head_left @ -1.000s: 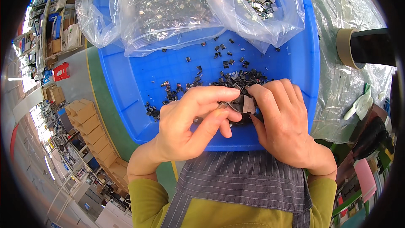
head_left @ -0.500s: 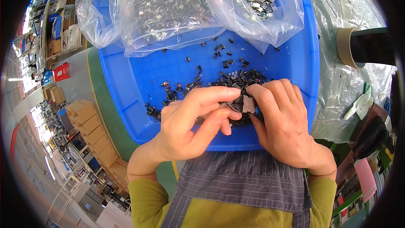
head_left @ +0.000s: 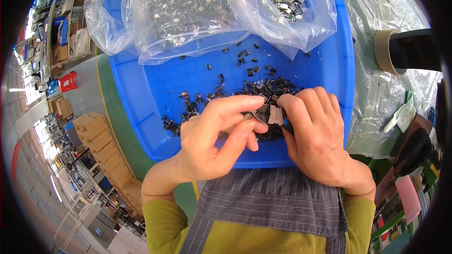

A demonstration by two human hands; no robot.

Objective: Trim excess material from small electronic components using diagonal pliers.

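both hands meet over the blue tub, the left hand and right hand each pinching shut on one small grey metal piece held between their fingertips

Clear plastic bags, perhaps white-labelled
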